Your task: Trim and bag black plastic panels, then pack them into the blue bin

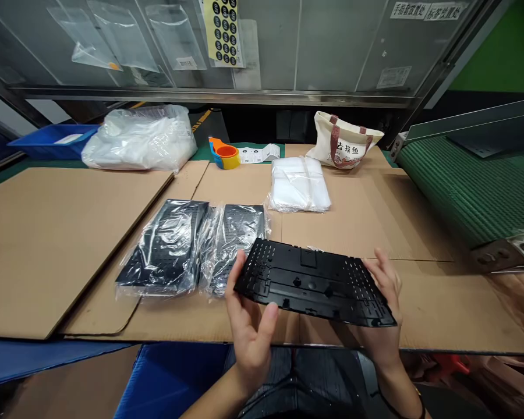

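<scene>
A flat black plastic panel with ribs and slots is held over the near edge of the cardboard-covered bench. My left hand grips its left end, thumb on the front edge and fingers behind. My right hand holds its right end from underneath, fingers curled over the far edge. Just left of the panel lie two similar black panels in clear plastic bags, side by side.
A stack of empty clear bags lies behind the panel. Further back are a bulky white plastic bundle, an orange tape dispenser, a canvas tote and a blue bin. A green conveyor belt runs along the right.
</scene>
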Demonstrator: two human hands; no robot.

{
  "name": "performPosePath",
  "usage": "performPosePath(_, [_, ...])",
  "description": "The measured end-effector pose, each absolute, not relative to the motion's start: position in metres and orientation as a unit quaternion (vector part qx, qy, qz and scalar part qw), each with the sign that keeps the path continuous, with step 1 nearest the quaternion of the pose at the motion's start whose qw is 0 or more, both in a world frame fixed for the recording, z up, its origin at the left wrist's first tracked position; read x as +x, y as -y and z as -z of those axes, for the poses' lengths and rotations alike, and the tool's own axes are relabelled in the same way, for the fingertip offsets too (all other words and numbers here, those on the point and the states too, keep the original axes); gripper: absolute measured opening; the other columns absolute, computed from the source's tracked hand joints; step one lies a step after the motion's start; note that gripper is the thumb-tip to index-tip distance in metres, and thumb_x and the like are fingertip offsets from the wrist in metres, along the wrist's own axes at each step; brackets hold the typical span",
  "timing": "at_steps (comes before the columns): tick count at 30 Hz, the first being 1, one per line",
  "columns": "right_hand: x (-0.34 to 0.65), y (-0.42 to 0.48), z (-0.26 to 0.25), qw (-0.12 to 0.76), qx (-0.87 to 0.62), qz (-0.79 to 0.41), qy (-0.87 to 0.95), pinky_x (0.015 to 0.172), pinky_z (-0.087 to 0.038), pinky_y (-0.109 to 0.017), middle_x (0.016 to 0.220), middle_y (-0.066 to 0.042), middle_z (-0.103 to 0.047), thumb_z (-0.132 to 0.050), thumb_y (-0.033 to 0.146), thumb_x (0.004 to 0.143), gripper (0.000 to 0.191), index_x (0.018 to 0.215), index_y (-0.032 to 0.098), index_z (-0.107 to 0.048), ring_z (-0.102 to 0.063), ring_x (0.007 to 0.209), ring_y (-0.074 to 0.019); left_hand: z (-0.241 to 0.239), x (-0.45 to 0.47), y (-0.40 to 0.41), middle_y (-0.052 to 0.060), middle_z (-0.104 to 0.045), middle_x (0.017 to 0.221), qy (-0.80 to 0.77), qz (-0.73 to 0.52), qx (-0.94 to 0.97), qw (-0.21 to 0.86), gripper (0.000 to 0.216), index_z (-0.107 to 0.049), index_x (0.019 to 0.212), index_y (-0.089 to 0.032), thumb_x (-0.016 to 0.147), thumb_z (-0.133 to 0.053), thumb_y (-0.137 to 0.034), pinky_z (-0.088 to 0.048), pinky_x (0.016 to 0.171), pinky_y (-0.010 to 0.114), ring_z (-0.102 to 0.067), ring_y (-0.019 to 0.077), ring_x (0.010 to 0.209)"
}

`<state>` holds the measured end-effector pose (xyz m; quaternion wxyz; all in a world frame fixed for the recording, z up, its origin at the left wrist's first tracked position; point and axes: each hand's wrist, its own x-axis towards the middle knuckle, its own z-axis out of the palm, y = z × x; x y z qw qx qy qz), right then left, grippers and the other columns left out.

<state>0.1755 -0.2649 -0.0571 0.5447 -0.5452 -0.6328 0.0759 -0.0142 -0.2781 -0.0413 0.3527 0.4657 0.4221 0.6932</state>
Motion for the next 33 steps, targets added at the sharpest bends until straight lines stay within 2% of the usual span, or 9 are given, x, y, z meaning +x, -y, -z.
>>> performPosePath(6, [0.208, 0.261, 0.058, 0.483, -0.362, -0.124, 0.787, 0.103, -0.047, -0.044, 0.117, -0.008, -0.070, -0.057, 0.009, 0.084, 0.044, 0.127, 0.021, -0.059, -0.063, 0.114, -0.0231, 0.033, -0.029, 0.264, -0.002, -0.029, 0.158, -0.420, -0.649, 0.499, 0.392, 0.055, -0.034, 0.147, -0.032, 0.094, -0.048, -0.029, -0.018, 0.121, 0.028, -0.020, 0.0179, 0.147])
performPosePath(10, [0.222, 0.233, 0.068, 0.560, -0.455, -0.168, 0.672, 0.087, -0.057, -0.037, 0.100, -0.005, -0.076, -0.068, 0.018, 0.079, 0.024, 0.101, 0.024, -0.073, -0.072, 0.093, -0.0224, -0.004, -0.041, 0.249, -0.002, -0.031, 0.157, -0.403, -0.593, 0.587, 0.375, 0.049, -0.037, 0.145, -0.032, 0.097, -0.043, -0.029, -0.019, 0.122, 0.035, -0.022, 0.0188, 0.146])
performPosePath(13, [0.229, 0.197, 0.080, 0.629, -0.558, -0.199, 0.503, 0.081, -0.057, -0.039, 0.085, -0.006, -0.077, -0.078, 0.035, 0.068, 0.020, 0.080, 0.020, -0.074, -0.072, 0.082, -0.0245, -0.046, -0.038, 0.222, 0.001, -0.043, 0.150, -0.371, -0.558, 0.687, 0.281, 0.040, -0.050, 0.134, -0.029, 0.095, -0.047, -0.024, -0.028, 0.119, 0.039, -0.035, 0.0204, 0.141])
performPosePath(17, [0.239, 0.160, 0.098, 0.685, -0.581, -0.194, 0.394, 0.087, -0.054, -0.044, 0.095, -0.011, -0.075, -0.078, 0.047, 0.065, 0.041, 0.087, 0.014, -0.072, -0.069, 0.092, -0.0265, -0.079, -0.010, 0.149, 0.005, -0.068, 0.115, -0.332, -0.506, 0.795, 0.034, 0.029, -0.061, 0.114, -0.020, 0.094, -0.041, -0.014, -0.047, 0.099, 0.036, -0.060, 0.0174, 0.112])
performPosePath(19, [0.244, 0.154, 0.106, 0.701, -0.582, -0.210, 0.355, 0.087, -0.054, -0.045, 0.100, -0.012, -0.074, -0.078, 0.050, 0.063, 0.048, 0.093, 0.013, -0.070, -0.068, 0.094, -0.0266, -0.074, 0.010, 0.103, 0.005, -0.070, 0.106, -0.370, -0.393, 0.840, -0.051, 0.037, -0.062, 0.113, -0.019, 0.089, -0.037, -0.005, -0.050, 0.087, 0.034, -0.063, 0.0175, 0.101])
performPosePath(21, [0.248, 0.154, 0.112, 0.709, -0.581, -0.234, 0.326, 0.083, -0.055, -0.045, 0.100, -0.012, -0.073, -0.078, 0.052, 0.061, 0.053, 0.094, 0.013, -0.069, -0.069, 0.091, -0.0267, -0.055, 0.031, 0.061, 0.009, -0.070, 0.109, -0.376, -0.172, 0.901, -0.129, 0.043, -0.063, 0.113, -0.016, 0.084, -0.037, 0.002, -0.049, 0.082, 0.034, -0.063, 0.0199, 0.101])
performPosePath(22, [0.249, 0.154, 0.114, 0.712, -0.579, -0.245, 0.314, 0.081, -0.056, -0.045, 0.100, -0.012, -0.073, -0.079, 0.053, 0.060, 0.054, 0.094, 0.012, -0.069, -0.069, 0.090, -0.0268, -0.043, 0.040, 0.043, 0.009, -0.072, 0.105, -0.351, -0.120, 0.919, -0.133, 0.038, -0.067, 0.105, -0.015, 0.081, -0.042, 0.002, -0.048, 0.082, 0.034, -0.064, 0.0207, 0.100])
performPosePath(27, [0.251, 0.156, 0.115, 0.721, -0.564, -0.291, 0.278, 0.079, -0.057, -0.042, 0.098, -0.012, -0.074, -0.082, 0.050, 0.056, 0.051, 0.089, 0.013, -0.070, -0.069, 0.088, -0.0261, 0.009, 0.059, 0.002, 0.006, -0.072, 0.113, -0.270, -0.020, 0.949, -0.161, 0.022, -0.071, 0.082, -0.021, 0.078, -0.058, -0.004, -0.040, 0.098, 0.037, -0.057, 0.0214, 0.115])
performPosePath(33, [0.243, 0.156, 0.111, 0.724, -0.541, -0.340, 0.259, 0.077, -0.058, -0.040, 0.099, -0.011, -0.074, -0.084, 0.047, 0.055, 0.051, 0.091, 0.013, -0.071, -0.069, 0.089, -0.0257, 0.015, 0.041, -0.010, 0.011, -0.073, 0.081, -0.246, 0.030, 0.948, -0.199, 0.027, -0.071, 0.078, -0.017, 0.081, -0.051, 0.000, -0.035, 0.099, 0.043, -0.062, 0.0227, 0.092])
